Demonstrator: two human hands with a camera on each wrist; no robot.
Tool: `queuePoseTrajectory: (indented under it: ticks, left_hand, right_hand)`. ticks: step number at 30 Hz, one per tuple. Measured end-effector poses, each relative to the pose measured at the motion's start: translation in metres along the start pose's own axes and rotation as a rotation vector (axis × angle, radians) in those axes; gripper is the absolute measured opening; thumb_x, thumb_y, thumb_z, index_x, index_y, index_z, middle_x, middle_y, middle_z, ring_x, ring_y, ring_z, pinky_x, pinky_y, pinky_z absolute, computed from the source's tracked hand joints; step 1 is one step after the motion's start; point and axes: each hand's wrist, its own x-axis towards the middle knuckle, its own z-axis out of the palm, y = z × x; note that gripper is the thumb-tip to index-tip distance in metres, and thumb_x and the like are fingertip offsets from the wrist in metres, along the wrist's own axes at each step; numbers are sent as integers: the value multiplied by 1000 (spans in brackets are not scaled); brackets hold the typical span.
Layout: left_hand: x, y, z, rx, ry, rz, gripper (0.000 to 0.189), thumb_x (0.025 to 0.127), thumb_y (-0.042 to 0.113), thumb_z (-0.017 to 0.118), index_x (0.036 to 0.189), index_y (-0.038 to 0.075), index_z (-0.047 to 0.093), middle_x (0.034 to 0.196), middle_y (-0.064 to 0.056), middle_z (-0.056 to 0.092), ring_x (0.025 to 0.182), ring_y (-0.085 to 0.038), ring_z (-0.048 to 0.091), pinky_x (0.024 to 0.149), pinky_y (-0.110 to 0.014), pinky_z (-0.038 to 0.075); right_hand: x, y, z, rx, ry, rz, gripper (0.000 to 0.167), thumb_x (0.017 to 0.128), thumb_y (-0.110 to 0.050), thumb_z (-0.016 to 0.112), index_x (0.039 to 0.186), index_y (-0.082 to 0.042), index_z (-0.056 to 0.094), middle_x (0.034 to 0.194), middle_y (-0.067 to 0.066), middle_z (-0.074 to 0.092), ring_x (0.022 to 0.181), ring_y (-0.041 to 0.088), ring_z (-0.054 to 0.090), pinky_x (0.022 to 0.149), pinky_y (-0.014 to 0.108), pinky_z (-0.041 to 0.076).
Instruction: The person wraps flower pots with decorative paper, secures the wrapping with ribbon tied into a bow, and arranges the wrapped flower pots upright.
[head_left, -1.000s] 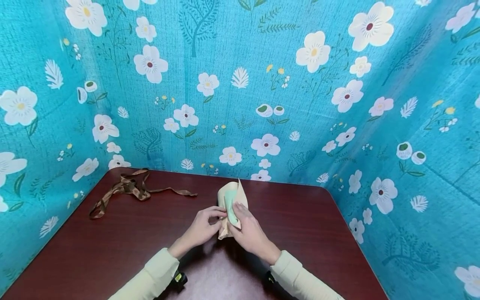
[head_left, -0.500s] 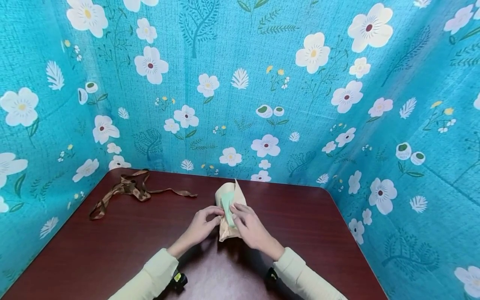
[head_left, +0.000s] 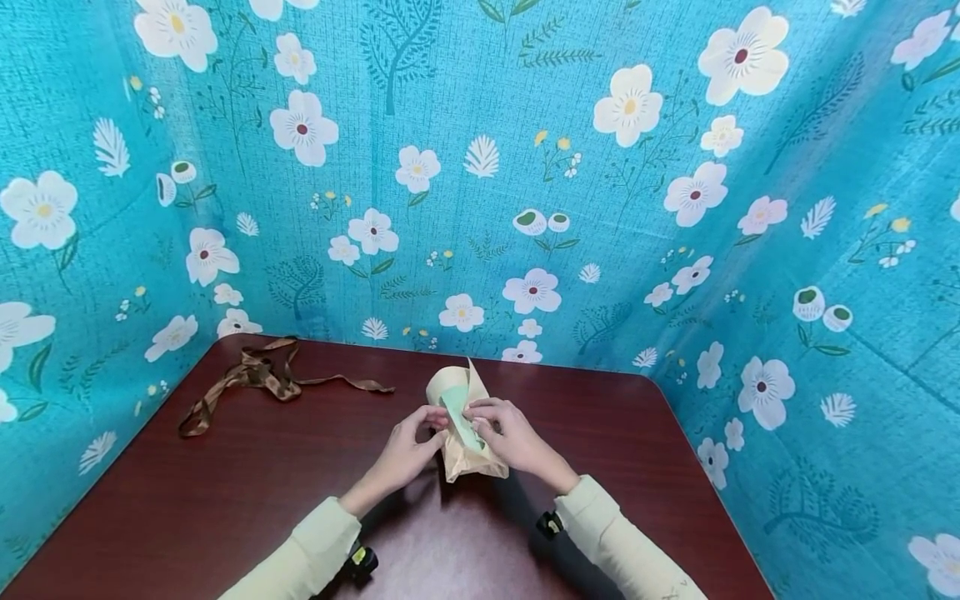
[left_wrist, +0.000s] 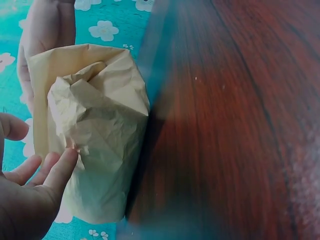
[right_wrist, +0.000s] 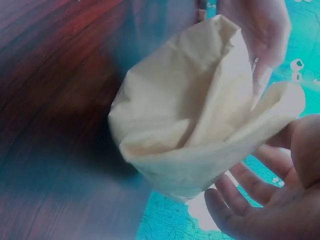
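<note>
A tan paper-wrapped bundle (head_left: 468,462) stands between both hands near the table's middle, with a pale green strip (head_left: 461,417) showing along its top. Crumpled folds cover the near end of the wrapping paper (left_wrist: 107,125) in the left wrist view. My left hand (head_left: 405,450) rests its fingertips against the left side, the thumb set apart from the fingers. On the other side my right hand (head_left: 517,437) pinches a folded flap of the paper between thumb and fingers. In the right wrist view that flap (right_wrist: 270,112) reaches the hand. Whatever lies inside the paper is hidden.
A brown ribbon (head_left: 262,375) lies loosely tangled at the table's back left. The dark red table (head_left: 187,483) ends against a blue flowered cloth (head_left: 480,233) at the back and sides. Black wrist devices (head_left: 550,523) sit under the sleeves.
My right hand has slid off the bundle's top toward its right side, baring more of the near end. The bundle has turned slightly and its far end has shifted left.
</note>
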Motion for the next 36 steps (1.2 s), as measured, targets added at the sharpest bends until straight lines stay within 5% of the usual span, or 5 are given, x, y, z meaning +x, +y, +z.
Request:
queuePoseTrajectory:
  ticks: [12,18,26,31,36]
  left_hand:
    - [1,0,7,-129,4,-23,45,90,3,75,131,0,57,121,-18,64,116,-36,62,93,-50,56]
    - [1,-5,6,-111,-26,-21,43,88,4,79,127,6,63,124,-12,59,116,-30,61,90,-33,58]
    - [-1,-7,4,-58,-48,-17,31,90,5,76,121,2,71,128,-12,60,119,-29,61,93,-33,56]
    - [-3,-7,2,37,-35,5,33,91,9,76,123,5,73,126,-13,62,116,-29,63,95,-46,56]
    - [-4,-6,0,37,-40,-29,35,91,13,77,125,10,72,124,-10,64,115,-29,62,97,-51,54]
  right_hand:
    - [2,2,13,-31,73,55,44,88,-20,81,126,-5,66,134,10,57,124,31,49,101,51,44]
    - [3,2,14,-62,24,32,53,92,-19,77,139,0,59,146,18,50,136,36,46,108,55,43]
    - [3,3,18,-102,-60,-18,50,104,-23,58,147,2,50,155,19,44,146,34,39,115,54,37]
    - [5,5,23,-110,46,-29,37,106,-13,52,138,1,61,146,18,56,139,33,48,112,51,41]
    - [6,3,23,-122,162,103,39,97,-17,66,131,3,63,132,18,59,121,34,52,100,48,47]
